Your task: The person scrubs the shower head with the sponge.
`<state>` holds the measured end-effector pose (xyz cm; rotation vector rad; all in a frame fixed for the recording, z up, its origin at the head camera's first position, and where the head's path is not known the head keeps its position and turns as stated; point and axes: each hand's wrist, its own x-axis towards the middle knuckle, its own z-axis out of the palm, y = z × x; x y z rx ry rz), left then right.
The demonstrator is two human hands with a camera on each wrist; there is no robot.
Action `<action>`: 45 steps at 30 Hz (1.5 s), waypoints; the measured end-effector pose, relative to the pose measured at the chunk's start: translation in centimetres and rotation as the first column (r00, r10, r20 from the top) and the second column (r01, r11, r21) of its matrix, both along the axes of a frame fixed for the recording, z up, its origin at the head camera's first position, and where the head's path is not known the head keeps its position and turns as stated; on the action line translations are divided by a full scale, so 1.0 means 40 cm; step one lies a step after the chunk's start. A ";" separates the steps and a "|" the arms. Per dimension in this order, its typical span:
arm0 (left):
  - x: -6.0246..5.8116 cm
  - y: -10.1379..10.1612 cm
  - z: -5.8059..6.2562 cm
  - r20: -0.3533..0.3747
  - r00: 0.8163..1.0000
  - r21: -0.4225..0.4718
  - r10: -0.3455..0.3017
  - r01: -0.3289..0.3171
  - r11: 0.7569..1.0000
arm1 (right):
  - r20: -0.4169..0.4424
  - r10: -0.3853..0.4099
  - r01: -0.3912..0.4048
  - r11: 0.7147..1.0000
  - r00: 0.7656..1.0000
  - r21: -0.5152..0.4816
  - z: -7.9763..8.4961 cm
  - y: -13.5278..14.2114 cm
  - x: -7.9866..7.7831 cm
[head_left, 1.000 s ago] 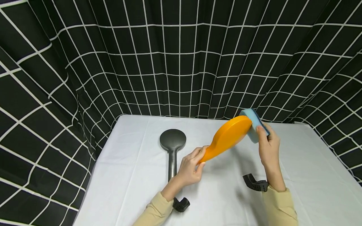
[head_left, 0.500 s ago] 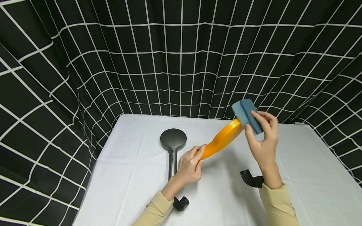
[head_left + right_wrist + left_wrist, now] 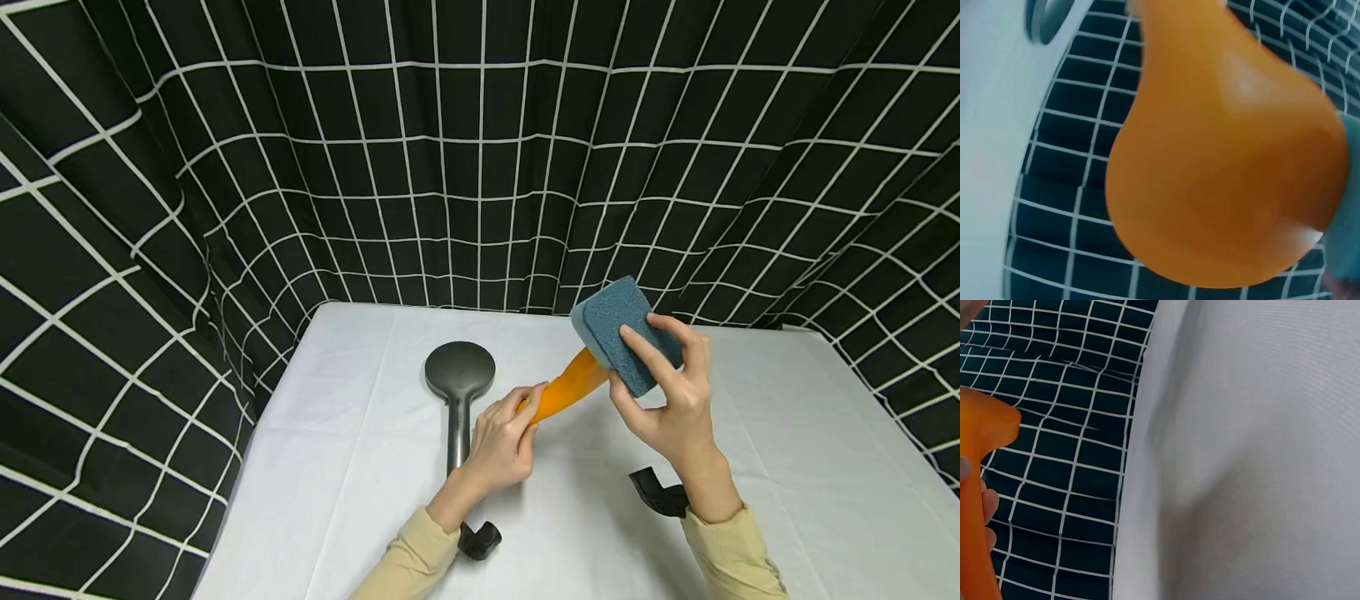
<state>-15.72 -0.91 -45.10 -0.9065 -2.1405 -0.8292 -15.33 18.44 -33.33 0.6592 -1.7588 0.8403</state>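
Note:
My left hand point(image 3: 498, 442) grips the handle of an orange paddle-shaped thing point(image 3: 567, 390) with a rounded head, raised above the table and slanting up to the right. Between fingers and thumb, my right hand point(image 3: 678, 408) holds a two-layer scrub sponge point(image 3: 617, 308), light blue with a darker blue face. In the head view the sponge hides most of the rounded head. The right wrist view shows the smooth orange head point(image 3: 1222, 162) whole, with the sponge point(image 3: 1346, 231) touching its right edge. Part of the handle point(image 3: 972, 506) shows in the left wrist view, with fingers behind it.
A dark grey shower-head-like object point(image 3: 459, 367) lies on the white-covered table point(image 3: 360, 475), left of my left hand, its handle partly behind that wrist. Black curved camera mounts point(image 3: 480, 542) jut from the wrists. A black curtain with white grid lines point(image 3: 480, 167) surrounds the table.
My right hand has moved the sponge leftward along the orange head and turned it, so its dark face now shows. The orange thing has tilted more edge-on; my left hand stays nearly in place.

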 end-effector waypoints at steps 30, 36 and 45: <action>0.016 0.001 0.009 0.088 0.993 -0.138 0.074 -0.061 0.989 | -0.068 -0.237 0.246 0.928 0.969 0.281 -0.069 0.000 -0.009; 0.017 -0.005 0.014 0.106 0.990 -0.129 0.090 -0.076 0.989 | -0.180 -0.193 0.253 0.871 0.964 0.421 -0.152 -0.043 0.023; 0.019 -0.004 0.015 0.111 0.988 -0.142 0.103 -0.087 0.986 | -0.130 -0.232 0.265 0.878 0.964 0.397 -0.119 -0.038 0.006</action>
